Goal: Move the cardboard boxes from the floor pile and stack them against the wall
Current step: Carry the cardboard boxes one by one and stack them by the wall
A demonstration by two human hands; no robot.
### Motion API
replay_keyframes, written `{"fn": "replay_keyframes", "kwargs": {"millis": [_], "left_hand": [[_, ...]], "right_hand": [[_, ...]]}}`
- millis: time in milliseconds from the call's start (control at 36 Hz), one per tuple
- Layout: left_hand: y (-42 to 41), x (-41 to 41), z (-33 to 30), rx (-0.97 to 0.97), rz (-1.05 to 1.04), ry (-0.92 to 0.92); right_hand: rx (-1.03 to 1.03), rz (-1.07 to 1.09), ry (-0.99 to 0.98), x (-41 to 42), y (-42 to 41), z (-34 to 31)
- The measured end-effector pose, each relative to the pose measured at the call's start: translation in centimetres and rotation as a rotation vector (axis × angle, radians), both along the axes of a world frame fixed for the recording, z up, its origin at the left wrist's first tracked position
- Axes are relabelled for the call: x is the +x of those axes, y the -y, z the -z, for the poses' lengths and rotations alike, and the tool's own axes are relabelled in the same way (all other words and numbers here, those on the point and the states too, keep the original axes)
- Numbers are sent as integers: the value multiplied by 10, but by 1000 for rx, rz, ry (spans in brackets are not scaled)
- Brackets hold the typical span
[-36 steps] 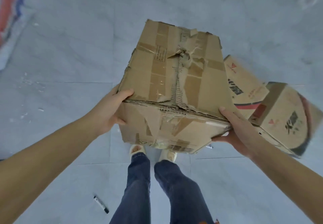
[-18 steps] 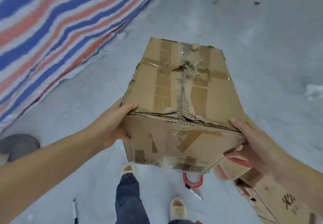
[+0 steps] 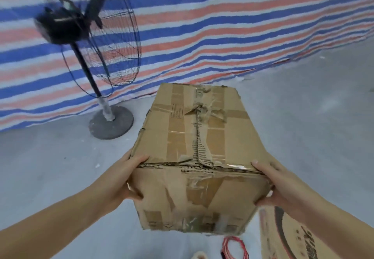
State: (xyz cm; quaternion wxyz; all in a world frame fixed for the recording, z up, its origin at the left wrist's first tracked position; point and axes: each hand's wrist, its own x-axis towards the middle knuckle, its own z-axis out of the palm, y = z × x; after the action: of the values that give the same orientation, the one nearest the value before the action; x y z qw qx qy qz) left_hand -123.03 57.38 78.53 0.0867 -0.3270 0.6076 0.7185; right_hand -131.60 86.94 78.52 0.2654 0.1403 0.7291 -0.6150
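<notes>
Tarp (image 3: 222, 26): striped blue, red and white, hung across the far side, its lower edge lying on the floor.
Fan (image 3: 87, 30): black pedestal fan with a round wire cage, tilted, at the floor's far left, in front of the tarp.
Fan base (image 3: 111, 124): round, dark grey, on the floor just beside the tarp's lower edge.
Red cord (image 3: 235, 247): coiled on the floor at the near edge.
Floor (image 3: 313, 117): pale grey, with small white specks.
</notes>
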Motion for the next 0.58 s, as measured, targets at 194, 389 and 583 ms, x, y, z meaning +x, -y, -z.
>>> {"fn": "replay_keyframes", "kwargs": {"millis": [194,389,583], "left_hand": [[70,130,2,-2,-312,-19],[138,295,-4,-33,-630,-19],[187,450,-6,-86,-905,5]], "right_hand": [[-51,-323,-20,41,104,-2],[-75,-650,-23,137,236,-1],[-87,-879,40,250,359,11]]}}
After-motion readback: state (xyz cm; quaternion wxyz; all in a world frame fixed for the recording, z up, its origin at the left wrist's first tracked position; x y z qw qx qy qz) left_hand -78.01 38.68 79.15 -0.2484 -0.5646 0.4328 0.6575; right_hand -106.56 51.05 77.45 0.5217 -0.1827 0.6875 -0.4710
